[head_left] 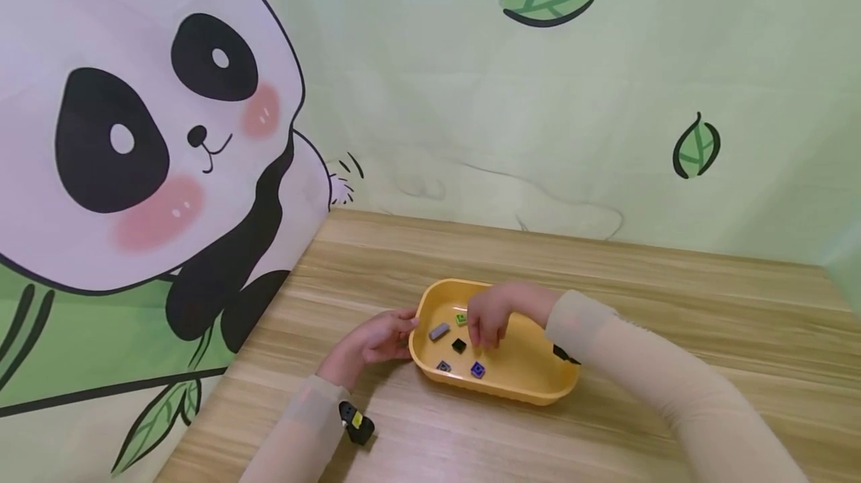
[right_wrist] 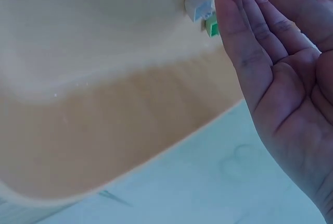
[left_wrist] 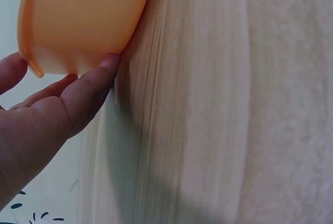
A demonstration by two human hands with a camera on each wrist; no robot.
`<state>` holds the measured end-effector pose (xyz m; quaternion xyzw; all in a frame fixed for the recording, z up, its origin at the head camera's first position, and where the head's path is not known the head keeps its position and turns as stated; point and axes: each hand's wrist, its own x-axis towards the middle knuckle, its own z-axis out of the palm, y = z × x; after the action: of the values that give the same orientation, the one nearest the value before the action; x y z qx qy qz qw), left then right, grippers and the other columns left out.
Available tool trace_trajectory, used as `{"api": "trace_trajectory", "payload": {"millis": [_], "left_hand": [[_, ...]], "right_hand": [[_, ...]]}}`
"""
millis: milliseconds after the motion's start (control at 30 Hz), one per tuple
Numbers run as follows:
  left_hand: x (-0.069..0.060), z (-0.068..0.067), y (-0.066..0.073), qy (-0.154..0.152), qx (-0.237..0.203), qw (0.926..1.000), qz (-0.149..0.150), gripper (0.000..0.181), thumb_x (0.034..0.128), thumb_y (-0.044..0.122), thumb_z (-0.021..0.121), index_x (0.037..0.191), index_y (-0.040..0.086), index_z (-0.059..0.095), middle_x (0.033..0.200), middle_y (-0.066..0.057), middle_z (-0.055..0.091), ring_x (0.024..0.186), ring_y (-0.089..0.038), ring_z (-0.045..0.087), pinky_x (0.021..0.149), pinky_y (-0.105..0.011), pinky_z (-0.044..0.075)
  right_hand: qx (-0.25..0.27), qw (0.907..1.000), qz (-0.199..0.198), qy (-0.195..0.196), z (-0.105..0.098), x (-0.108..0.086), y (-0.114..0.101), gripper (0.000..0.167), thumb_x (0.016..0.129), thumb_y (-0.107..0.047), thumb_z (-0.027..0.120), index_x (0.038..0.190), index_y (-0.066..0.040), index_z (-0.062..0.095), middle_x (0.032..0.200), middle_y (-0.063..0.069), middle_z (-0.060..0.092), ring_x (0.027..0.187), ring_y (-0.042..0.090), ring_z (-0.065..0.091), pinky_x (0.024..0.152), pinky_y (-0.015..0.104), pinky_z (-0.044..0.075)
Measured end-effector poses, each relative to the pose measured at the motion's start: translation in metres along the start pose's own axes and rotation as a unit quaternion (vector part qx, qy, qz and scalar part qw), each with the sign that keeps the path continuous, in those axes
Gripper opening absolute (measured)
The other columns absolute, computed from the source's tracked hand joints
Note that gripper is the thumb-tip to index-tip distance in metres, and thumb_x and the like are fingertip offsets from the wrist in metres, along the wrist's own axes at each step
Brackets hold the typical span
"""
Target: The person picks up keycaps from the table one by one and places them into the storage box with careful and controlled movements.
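A yellow plastic tray (head_left: 531,393) stands on the wooden table. At its left end my left hand (head_left: 383,335) holds the tray, thumb at the rim and fingers against the outer wall (left_wrist: 78,26). My right hand (head_left: 489,312) reaches down inside, fingers pointing at the tray floor. Its fingertips are partly hidden, so I cannot see whether they pinch anything. Around it lie small toy bricks: a green one (head_left: 461,319), a long grey one (head_left: 439,331), a black one (head_left: 459,345), a blue one (head_left: 477,369) and a dark grey one (head_left: 443,366). Beside the right little finger shows a pale brick (right_wrist: 199,6).
Wood-grain tabletop (head_left: 377,259) surrounds the tray. Behind it hangs a pale green backdrop (head_left: 471,94), with a large printed panda (head_left: 134,244) on the left. A small black device (head_left: 356,423) is on the left wrist.
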<state>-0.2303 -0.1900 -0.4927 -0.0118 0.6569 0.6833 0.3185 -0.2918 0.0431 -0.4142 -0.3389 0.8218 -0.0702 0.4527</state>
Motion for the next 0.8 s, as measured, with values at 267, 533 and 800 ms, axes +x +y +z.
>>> {"api": "trace_trajectory", "payload": {"millis": [267,533,800], "left_hand": [[0.0,0.0,0.003,0.001,0.004,1.0,-0.002,0.057,0.1099,0.014,0.035,0.161,-0.005,0.017,0.164,-0.028,0.029,0.13,-0.021,0.049,0.12,-0.054,0.038],[-0.001,0.0,0.003,0.002,0.005,1.0,-0.005,0.058,0.1097,0.015,0.035,0.161,-0.004,0.017,0.164,-0.028,0.029,0.131,-0.022,0.048,0.12,-0.054,0.038],[0.001,0.0,0.001,0.005,0.005,1.0,-0.003,0.058,0.1099,0.014,0.035,0.161,-0.005,0.017,0.161,-0.028,0.033,0.127,-0.02,0.049,0.118,-0.052,0.04]], "right_hand": [[-0.015,0.9995,-0.022,0.019,-0.012,-0.015,0.001,0.023,0.092,0.002,0.064,0.113,0.002,0.073,0.1,0.011,0.078,0.076,0.007,0.066,0.076,0.022,0.059],[-0.026,0.9974,-0.044,0.052,-0.022,-0.033,0.0,0.027,0.094,0.001,0.06,0.119,0.003,0.07,0.104,0.012,0.075,0.084,0.01,0.068,0.079,0.023,0.057],[-0.022,0.9861,-0.072,0.149,-0.024,-0.057,0.007,0.024,0.096,-0.003,0.06,0.116,0.004,0.071,0.104,0.012,0.076,0.086,0.012,0.069,0.082,0.027,0.059]]}}
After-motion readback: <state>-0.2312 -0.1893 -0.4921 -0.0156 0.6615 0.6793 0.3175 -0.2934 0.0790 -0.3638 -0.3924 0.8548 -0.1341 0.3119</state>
